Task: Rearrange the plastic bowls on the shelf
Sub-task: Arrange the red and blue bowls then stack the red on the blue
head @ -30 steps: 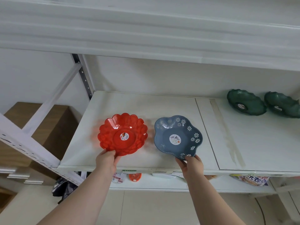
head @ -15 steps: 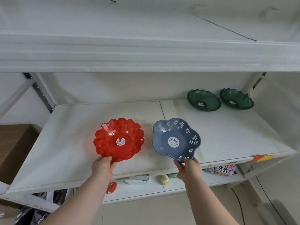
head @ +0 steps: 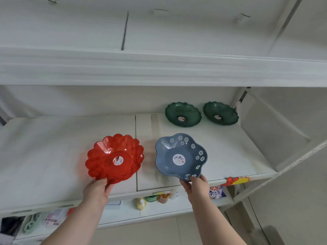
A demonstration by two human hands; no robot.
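The left hand (head: 96,190) pinches the near rim of a red scalloped plastic bowl (head: 115,158) — the right hand (head: 195,185) pinches a blue flower-printed plastic bowl (head: 180,157) beside it on the white shelf (head: 53,147); two green bowls (head: 183,114) sit far right.

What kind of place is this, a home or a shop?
Probably a small shop or stockroom. Each plastic bowl, such as the red bowl and the blue bowl, has a product sticker. The white metal shelf bears a promotional tag on its front edge.

Glossy translucent red bowl (head: 115,159), matt blue bowl (head: 180,157)
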